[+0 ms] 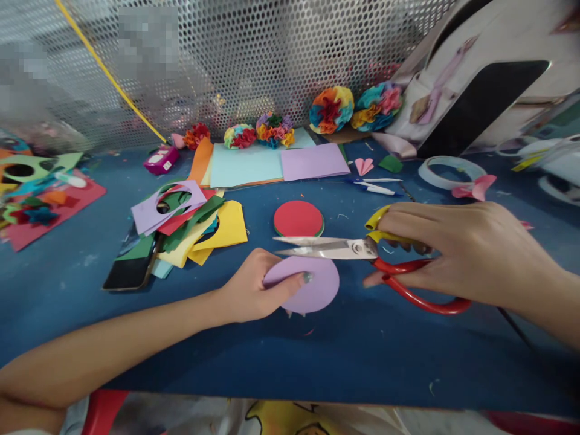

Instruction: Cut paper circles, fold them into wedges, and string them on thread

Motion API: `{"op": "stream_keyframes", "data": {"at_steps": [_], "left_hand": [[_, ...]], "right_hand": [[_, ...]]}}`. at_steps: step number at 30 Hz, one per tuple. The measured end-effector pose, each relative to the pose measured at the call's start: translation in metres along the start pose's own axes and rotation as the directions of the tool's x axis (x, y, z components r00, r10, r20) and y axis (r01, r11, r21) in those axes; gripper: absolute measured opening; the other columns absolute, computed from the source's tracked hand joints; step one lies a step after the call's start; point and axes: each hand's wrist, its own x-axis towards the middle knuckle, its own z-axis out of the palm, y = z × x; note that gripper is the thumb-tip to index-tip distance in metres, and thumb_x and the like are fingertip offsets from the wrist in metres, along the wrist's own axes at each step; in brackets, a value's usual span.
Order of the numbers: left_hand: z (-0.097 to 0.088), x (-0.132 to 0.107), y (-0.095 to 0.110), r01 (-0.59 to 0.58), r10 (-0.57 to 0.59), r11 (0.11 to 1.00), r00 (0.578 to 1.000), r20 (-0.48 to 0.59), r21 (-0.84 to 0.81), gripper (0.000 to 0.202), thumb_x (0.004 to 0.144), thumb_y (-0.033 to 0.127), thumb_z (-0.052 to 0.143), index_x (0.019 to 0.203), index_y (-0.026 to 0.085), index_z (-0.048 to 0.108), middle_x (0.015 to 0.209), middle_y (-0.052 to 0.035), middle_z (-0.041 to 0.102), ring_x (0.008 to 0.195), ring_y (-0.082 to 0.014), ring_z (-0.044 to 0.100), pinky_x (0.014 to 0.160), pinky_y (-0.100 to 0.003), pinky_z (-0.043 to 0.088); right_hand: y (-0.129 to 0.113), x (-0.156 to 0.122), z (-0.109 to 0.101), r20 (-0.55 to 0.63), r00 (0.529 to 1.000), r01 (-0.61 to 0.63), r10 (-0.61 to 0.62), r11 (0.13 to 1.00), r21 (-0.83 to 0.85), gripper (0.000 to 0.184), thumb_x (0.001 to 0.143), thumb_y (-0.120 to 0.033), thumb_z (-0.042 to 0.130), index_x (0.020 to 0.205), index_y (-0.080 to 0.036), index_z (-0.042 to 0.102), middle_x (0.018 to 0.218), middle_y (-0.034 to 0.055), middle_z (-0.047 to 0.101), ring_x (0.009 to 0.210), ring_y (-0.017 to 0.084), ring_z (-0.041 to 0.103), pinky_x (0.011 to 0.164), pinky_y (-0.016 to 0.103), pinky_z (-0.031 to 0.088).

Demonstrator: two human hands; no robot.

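My left hand point(256, 293) pinches a purple paper circle point(315, 290) just above the blue table point(290, 356), thumb on top of the paper. My right hand point(457, 257) grips scissors point(344, 248) with a red and a yellow handle; the blades point left, slightly apart, right over the circle's upper edge. A stack of cut circles with a red one on top point(298, 218) lies just behind the blades.
A black phone point(131, 270) lies under a pile of cut-out paper scraps point(190, 223) at left. Sheets of coloured paper point(276, 163), several paper flowers point(330, 109), pens point(376, 187) and a tape roll point(448, 172) sit at the back before a perforated metal screen.
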Motion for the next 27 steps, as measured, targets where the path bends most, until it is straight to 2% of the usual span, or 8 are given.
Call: {"op": "stream_keyframes", "data": {"at_steps": [3,5,8,11,14,17,22,27], "left_hand": [[0.0,-0.002,0.003,0.123,-0.121,0.99,0.992,0.038,-0.071,0.034,0.093,0.034,0.063,0.068,0.012,0.065,0.055,-0.0073,0.067,0.053,-0.0199,0.071,0.045,-0.02,0.05],[0.0,-0.002,0.004,0.152,-0.149,0.984,0.988,0.038,-0.094,0.033,0.092,0.035,0.065,0.07,0.011,0.067,0.059,-0.0099,0.071,0.054,-0.0211,0.073,0.046,-0.021,0.053],[0.001,-0.003,0.002,0.155,-0.152,0.982,0.988,0.037,-0.105,0.035,0.095,0.036,0.061,0.07,0.012,0.066,0.059,-0.0093,0.07,0.054,-0.0211,0.072,0.045,-0.022,0.053],[0.001,-0.001,-0.001,0.051,-0.05,0.997,0.999,0.007,-0.058,0.034,0.095,0.031,0.06,0.065,0.015,0.059,0.052,-0.0025,0.061,0.046,-0.0144,0.063,0.04,-0.018,0.044],[0.001,0.001,-0.001,-0.121,0.121,0.992,0.993,-0.007,0.04,0.038,0.094,0.023,0.06,0.058,0.018,0.049,0.046,0.0051,0.043,0.04,-0.0058,0.041,0.038,-0.016,0.03],[0.001,0.002,0.002,-0.2,0.2,0.974,0.98,0.014,0.107,0.042,0.095,0.018,0.058,0.057,0.018,0.04,0.049,0.0072,0.032,0.045,-0.0049,0.027,0.04,-0.018,0.023],[0.0,0.001,0.003,-0.189,0.187,0.975,0.982,0.025,0.113,0.041,0.095,0.016,0.057,0.058,0.019,0.038,0.052,0.0073,0.03,0.048,-0.0058,0.025,0.041,-0.02,0.021],[0.0,0.002,0.002,-0.222,0.221,0.967,0.975,0.016,0.128,0.041,0.095,0.018,0.059,0.059,0.019,0.038,0.054,0.0071,0.03,0.049,-0.0058,0.025,0.042,-0.021,0.022]], "right_hand": [[-0.001,0.0,0.004,-0.008,0.996,-0.085,0.087,0.99,0.11,0.051,0.101,-0.072,0.043,0.089,-0.023,0.047,0.069,-0.0017,0.059,0.052,0.014,0.056,0.046,0.025,0.036],[-0.001,0.0,0.008,0.018,0.992,-0.125,0.124,0.976,0.177,0.056,0.098,-0.079,0.04,0.091,-0.023,0.045,0.068,-0.0024,0.055,0.049,0.013,0.05,0.045,0.025,0.037],[0.0,0.0,0.013,0.046,0.996,-0.079,0.071,0.974,0.213,0.061,0.097,-0.081,0.034,0.102,-0.021,0.046,0.08,0.003,0.06,0.053,0.016,0.052,0.047,0.028,0.039],[-0.002,0.001,0.015,0.043,0.999,-0.025,0.017,0.982,0.188,0.055,0.1,-0.076,0.035,0.099,-0.021,0.044,0.086,0.0074,0.061,0.059,0.019,0.057,0.051,0.031,0.041],[-0.006,0.002,0.015,0.068,0.998,-0.02,0.012,0.992,0.124,0.051,0.099,-0.073,0.042,0.094,-0.022,0.045,0.086,0.0071,0.063,0.059,0.021,0.059,0.053,0.033,0.04],[-0.008,0.002,0.016,0.101,0.995,-0.014,0.002,0.993,0.115,0.055,0.097,-0.076,0.045,0.098,-0.021,0.048,0.09,0.0085,0.066,0.062,0.023,0.064,0.056,0.034,0.041],[-0.007,0.0,0.014,0.11,0.994,-0.009,-0.003,0.994,0.107,0.061,0.094,-0.081,0.045,0.102,-0.021,0.051,0.094,0.0096,0.069,0.067,0.025,0.068,0.057,0.035,0.044],[-0.006,-0.001,0.009,0.095,0.995,0.007,-0.013,0.998,0.065,0.053,0.097,-0.074,0.048,0.1,-0.021,0.053,0.094,0.0066,0.071,0.067,0.022,0.07,0.054,0.033,0.042]]}}
